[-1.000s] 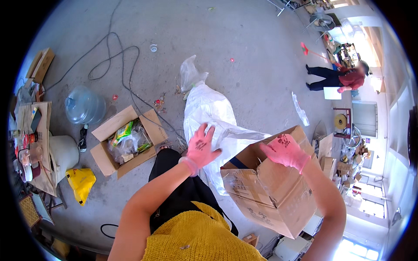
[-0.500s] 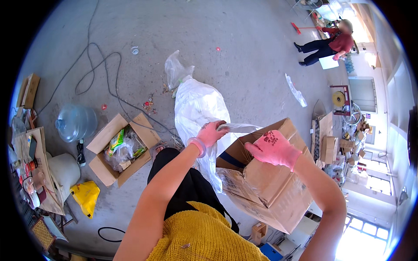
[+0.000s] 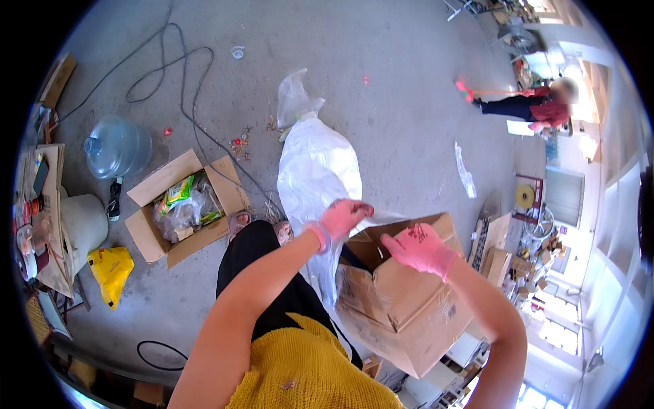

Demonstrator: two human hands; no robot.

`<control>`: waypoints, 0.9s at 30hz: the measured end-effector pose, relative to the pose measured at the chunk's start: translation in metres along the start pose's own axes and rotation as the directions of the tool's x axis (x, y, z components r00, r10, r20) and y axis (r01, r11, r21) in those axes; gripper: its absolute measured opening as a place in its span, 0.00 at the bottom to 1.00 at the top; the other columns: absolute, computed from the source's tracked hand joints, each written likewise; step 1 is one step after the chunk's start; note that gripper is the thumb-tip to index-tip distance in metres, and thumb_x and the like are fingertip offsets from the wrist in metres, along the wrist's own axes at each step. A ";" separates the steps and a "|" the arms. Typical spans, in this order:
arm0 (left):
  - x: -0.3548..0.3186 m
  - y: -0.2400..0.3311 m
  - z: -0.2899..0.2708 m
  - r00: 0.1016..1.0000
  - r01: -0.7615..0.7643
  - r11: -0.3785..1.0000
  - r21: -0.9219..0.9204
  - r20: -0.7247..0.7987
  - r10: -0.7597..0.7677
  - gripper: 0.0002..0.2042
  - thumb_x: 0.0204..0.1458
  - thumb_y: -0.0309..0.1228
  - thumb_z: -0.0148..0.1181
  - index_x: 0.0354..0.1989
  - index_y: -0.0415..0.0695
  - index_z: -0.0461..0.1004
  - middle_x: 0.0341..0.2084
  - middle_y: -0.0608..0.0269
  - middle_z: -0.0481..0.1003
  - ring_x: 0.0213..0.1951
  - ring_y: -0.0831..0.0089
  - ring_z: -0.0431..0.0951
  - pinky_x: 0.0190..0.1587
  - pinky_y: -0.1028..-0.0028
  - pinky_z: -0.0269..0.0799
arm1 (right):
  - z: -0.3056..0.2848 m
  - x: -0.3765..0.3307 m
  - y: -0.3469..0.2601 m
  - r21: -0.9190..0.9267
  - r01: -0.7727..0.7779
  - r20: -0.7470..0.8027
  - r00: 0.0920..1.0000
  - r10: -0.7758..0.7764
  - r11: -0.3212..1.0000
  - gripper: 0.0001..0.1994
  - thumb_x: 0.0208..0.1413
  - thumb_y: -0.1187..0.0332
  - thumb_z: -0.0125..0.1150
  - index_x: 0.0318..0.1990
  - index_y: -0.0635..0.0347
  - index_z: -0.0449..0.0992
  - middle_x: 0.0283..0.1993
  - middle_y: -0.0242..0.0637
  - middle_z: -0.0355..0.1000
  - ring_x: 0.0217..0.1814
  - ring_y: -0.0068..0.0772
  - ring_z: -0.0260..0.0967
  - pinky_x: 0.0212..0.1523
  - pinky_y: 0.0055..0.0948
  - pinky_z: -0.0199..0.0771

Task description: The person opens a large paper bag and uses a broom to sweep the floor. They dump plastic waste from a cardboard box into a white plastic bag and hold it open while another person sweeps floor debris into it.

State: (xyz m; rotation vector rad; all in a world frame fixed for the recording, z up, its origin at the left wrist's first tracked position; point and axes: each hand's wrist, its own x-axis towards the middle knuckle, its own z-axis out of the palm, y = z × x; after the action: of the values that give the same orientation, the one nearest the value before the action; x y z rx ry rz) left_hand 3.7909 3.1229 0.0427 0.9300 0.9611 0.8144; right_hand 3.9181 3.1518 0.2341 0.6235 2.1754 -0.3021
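My left hand (image 3: 345,217), in a pink glove, is closed on the rim of a large white plastic bag (image 3: 319,158). The bag lies bulging on the floor in front of me, and a stretch of its rim runs across to the box opening. To the right, a big brown cardboard box (image 3: 419,324) is tilted with its open top toward the bag. My right hand (image 3: 419,251), also gloved in pink, grips the box by a flap at its opening. The box's inside is dark, and its contents cannot be made out.
At left stand an open carton (image 3: 182,253) of plastic packaging, a clear blue water jug (image 3: 117,146) and a yellow bag (image 3: 110,274). A dark cable (image 3: 195,109) loops over the floor. Far right, a person (image 3: 528,109) holds a red-headed broom. Cardboard is piled behind the box.
The view has shifted. My hands have come somewhat closer together, with the left still on the bag rim and the right still on the box. The person with the broom has moved.
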 end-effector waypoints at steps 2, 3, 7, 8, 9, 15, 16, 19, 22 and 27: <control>-0.007 0.003 -0.007 0.985 0.167 0.985 -0.052 -0.028 -0.169 0.15 0.52 0.37 0.50 0.41 0.39 0.75 0.33 0.60 0.77 0.38 0.73 0.75 0.45 0.74 0.67 | -0.046 0.009 -0.007 0.091 -0.039 0.084 0.996 0.031 0.995 0.06 0.51 0.65 0.45 0.33 0.52 0.69 0.17 0.34 0.68 0.19 0.39 0.68 0.17 0.35 0.62; -0.010 -0.009 -0.014 0.988 0.087 0.993 -0.075 -0.124 -0.096 0.15 0.52 0.37 0.50 0.40 0.40 0.75 0.31 0.61 0.78 0.36 0.74 0.75 0.43 0.74 0.68 | -0.064 0.013 -0.016 0.143 -0.050 0.140 0.990 0.030 0.988 0.07 0.52 0.65 0.45 0.33 0.52 0.70 0.17 0.34 0.68 0.20 0.39 0.68 0.17 0.35 0.62; -0.003 0.002 -0.004 0.993 0.002 1.000 -0.020 -0.119 -0.005 0.16 0.51 0.39 0.50 0.40 0.40 0.76 0.28 0.58 0.77 0.34 0.73 0.76 0.41 0.73 0.68 | -0.017 0.005 -0.005 0.169 -0.109 0.115 0.989 0.090 0.980 0.17 0.59 0.60 0.36 0.25 0.50 0.71 0.12 0.31 0.64 0.19 0.35 0.68 0.19 0.34 0.61; -0.008 0.008 -0.005 0.990 0.118 0.992 0.048 -0.082 -0.114 0.16 0.51 0.38 0.50 0.40 0.40 0.76 0.28 0.57 0.77 0.35 0.72 0.76 0.41 0.72 0.68 | -0.033 0.013 -0.010 0.279 -0.226 0.332 0.935 0.127 0.933 0.16 0.59 0.60 0.35 0.29 0.51 0.71 0.15 0.32 0.66 0.17 0.34 0.67 0.19 0.31 0.62; -0.002 -0.006 0.000 0.992 0.020 1.000 0.022 -0.122 -0.017 0.16 0.51 0.38 0.50 0.40 0.40 0.76 0.29 0.57 0.77 0.34 0.72 0.75 0.41 0.71 0.68 | -0.051 0.017 -0.011 0.249 -0.234 0.332 0.932 0.145 0.940 0.16 0.59 0.59 0.35 0.28 0.51 0.71 0.15 0.32 0.66 0.18 0.34 0.67 0.20 0.31 0.63; -0.011 0.010 -0.009 0.991 0.082 0.997 -0.007 -0.107 -0.082 0.17 0.52 0.39 0.50 0.41 0.39 0.75 0.32 0.57 0.77 0.38 0.70 0.76 0.44 0.73 0.67 | -0.040 0.008 -0.020 0.193 -0.059 0.166 0.986 0.027 0.979 0.16 0.57 0.58 0.41 0.24 0.53 0.71 0.15 0.32 0.67 0.19 0.36 0.66 0.21 0.33 0.61; -0.017 0.007 -0.006 0.989 0.116 0.992 0.047 -0.093 -0.111 0.17 0.52 0.39 0.50 0.41 0.39 0.74 0.32 0.56 0.77 0.37 0.71 0.76 0.43 0.73 0.67 | -0.034 0.008 -0.022 0.089 0.057 0.031 0.998 -0.060 0.994 0.17 0.57 0.58 0.41 0.21 0.53 0.71 0.15 0.32 0.66 0.17 0.37 0.66 0.21 0.33 0.61; -0.016 -0.015 -0.003 0.981 0.096 0.993 -0.065 -0.164 -0.105 0.17 0.52 0.39 0.50 0.41 0.39 0.75 0.32 0.55 0.77 0.36 0.71 0.76 0.42 0.73 0.67 | -0.045 0.008 -0.029 0.112 0.050 -0.033 0.998 -0.046 0.992 0.24 0.58 0.56 0.39 0.12 0.53 0.67 0.10 0.31 0.63 0.13 0.34 0.63 0.19 0.29 0.60; -0.023 -0.003 -0.001 0.980 0.151 0.985 -0.082 -0.121 -0.160 0.17 0.52 0.40 0.50 0.40 0.39 0.75 0.30 0.56 0.77 0.34 0.71 0.76 0.40 0.73 0.68 | -0.029 0.013 -0.035 0.549 -0.440 0.401 0.885 0.237 0.711 0.24 0.58 0.56 0.40 0.10 0.52 0.67 0.09 0.32 0.63 0.12 0.33 0.63 0.18 0.28 0.59; -0.022 -0.026 -0.002 0.964 0.181 0.972 -0.151 -0.167 -0.206 0.17 0.52 0.40 0.50 0.42 0.40 0.74 0.27 0.60 0.77 0.30 0.77 0.73 0.37 0.75 0.67 | -0.033 0.007 -0.044 0.307 -0.122 0.212 0.976 0.057 0.944 0.18 0.56 0.61 0.45 0.15 0.49 0.70 0.11 0.30 0.63 0.16 0.31 0.64 0.20 0.30 0.58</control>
State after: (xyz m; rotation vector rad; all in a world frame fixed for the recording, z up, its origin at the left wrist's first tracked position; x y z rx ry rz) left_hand 3.7847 3.0941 0.0255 0.6411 1.1223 0.7959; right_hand 3.8699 3.1307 0.2495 0.8316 1.9123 -0.6483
